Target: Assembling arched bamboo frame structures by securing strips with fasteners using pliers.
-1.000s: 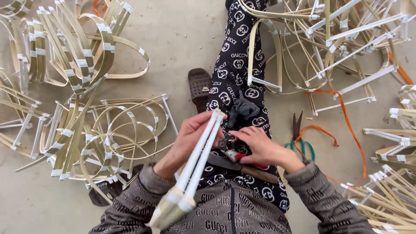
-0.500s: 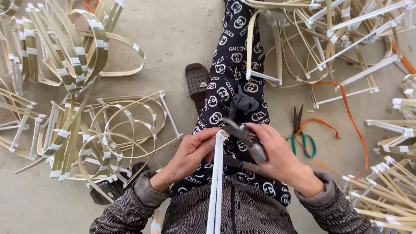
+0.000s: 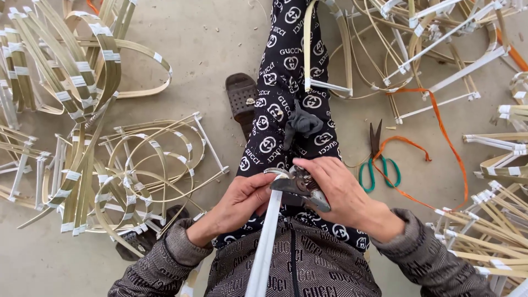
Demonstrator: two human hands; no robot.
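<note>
The bundle of white-taped flat bamboo strips (image 3: 265, 247) has swung from slanting left to upright over the lap; the left hand (image 3: 237, 204) grips its top end; the right hand (image 3: 335, 190), fingers closed round the grey metal cutters (image 3: 301, 186), now bites there; green-handled scissors (image 3: 377, 159) lie on the floor toward its right edge.

Your single head camera looks steeply down, close over your lap, floor filling the frame's edges.

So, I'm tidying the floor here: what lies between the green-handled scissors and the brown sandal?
In the head view, the person's outstretched leg in black patterned trousers, with a dark grey rag on it, lies between the scissors and sandal.
</note>
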